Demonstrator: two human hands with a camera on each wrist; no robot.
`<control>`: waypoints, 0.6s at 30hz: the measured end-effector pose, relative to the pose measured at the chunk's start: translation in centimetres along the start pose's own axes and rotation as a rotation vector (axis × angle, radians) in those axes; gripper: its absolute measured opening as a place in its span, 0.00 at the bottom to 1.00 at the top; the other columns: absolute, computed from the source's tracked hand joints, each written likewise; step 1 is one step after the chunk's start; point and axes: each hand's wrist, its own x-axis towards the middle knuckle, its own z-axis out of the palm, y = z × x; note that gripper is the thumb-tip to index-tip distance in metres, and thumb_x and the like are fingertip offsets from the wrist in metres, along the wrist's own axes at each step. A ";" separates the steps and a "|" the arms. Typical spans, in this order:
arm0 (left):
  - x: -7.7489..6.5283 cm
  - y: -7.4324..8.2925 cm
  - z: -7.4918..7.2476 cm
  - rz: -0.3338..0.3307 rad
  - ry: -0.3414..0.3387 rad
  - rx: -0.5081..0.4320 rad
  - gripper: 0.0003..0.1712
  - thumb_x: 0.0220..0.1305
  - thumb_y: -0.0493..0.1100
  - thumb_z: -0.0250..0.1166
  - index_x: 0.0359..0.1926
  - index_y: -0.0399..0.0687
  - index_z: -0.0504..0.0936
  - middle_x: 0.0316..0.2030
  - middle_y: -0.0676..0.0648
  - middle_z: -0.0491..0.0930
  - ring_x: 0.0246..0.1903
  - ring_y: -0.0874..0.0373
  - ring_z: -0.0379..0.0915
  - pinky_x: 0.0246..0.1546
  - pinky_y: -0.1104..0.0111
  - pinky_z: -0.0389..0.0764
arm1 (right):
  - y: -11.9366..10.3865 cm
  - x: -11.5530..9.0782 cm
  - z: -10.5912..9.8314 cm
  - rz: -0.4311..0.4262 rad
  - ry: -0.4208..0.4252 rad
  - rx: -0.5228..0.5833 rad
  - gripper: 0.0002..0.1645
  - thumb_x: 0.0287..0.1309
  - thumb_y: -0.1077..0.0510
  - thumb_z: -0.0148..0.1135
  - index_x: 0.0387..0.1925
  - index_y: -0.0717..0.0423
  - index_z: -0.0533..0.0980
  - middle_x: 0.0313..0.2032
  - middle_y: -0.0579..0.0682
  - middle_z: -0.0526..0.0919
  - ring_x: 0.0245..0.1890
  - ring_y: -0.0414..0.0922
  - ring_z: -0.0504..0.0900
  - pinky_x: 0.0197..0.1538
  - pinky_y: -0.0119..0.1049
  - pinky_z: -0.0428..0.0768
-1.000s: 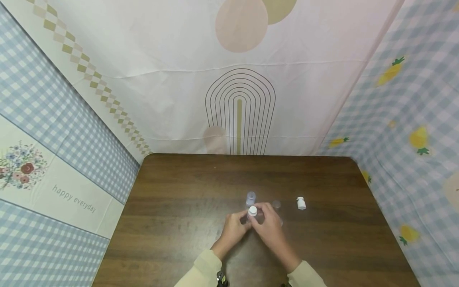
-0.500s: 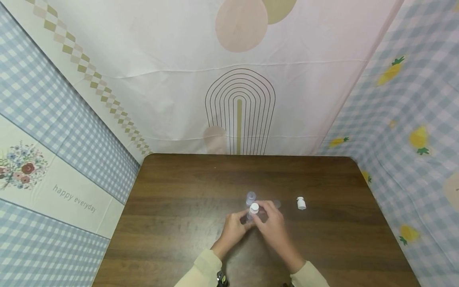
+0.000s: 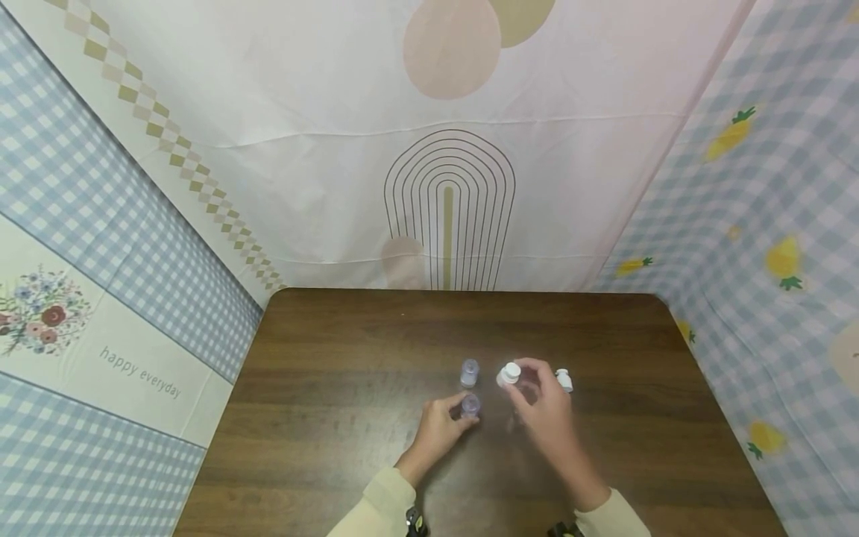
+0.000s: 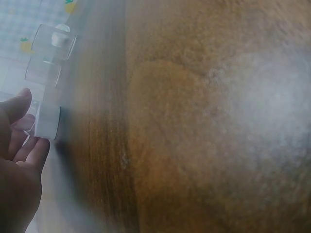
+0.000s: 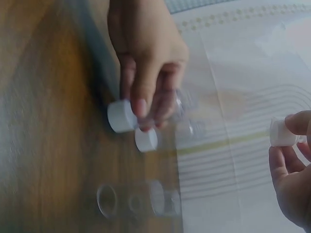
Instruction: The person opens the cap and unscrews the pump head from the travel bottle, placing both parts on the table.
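On the table [image 3: 362, 418], my left hand [image 3: 436, 432] holds a small clear bottle [image 3: 471, 406] between thumb and fingers. Its white base [image 5: 121, 115] rests low, near the wood, in the right wrist view. To the right, my right hand [image 3: 546, 406] pinches a white stepped cap [image 3: 510, 374] between thumb and fingertips, raised and apart from the bottle. A second clear bottle [image 3: 470, 372], also with a white base [image 5: 146, 140], stands just beyond the left hand. Fingers partly hide the held bottle in the left wrist view.
Another white stepped cap [image 3: 564, 381] stands to the right of my right hand. Clear hollow cylinders [image 5: 107, 200] stand on the table, largely hidden by the right hand in the head view. Patterned cloth [image 3: 322, 194] hangs behind the table's far edge.
My right hand has lifted the white cap off the clear bottle and carried it to the right. The left hand stays in place, still holding the bottle.
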 end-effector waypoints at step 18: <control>0.0 0.1 -0.1 -0.051 -0.015 -0.006 0.21 0.52 0.38 0.81 0.49 0.47 0.90 0.38 0.47 0.91 0.39 0.65 0.85 0.43 0.70 0.86 | 4.8 -0.3 -5.5 0.180 -0.009 -0.174 0.22 0.57 0.66 0.74 0.52 0.62 0.78 0.42 0.58 0.87 0.37 0.25 0.80 0.42 0.16 0.80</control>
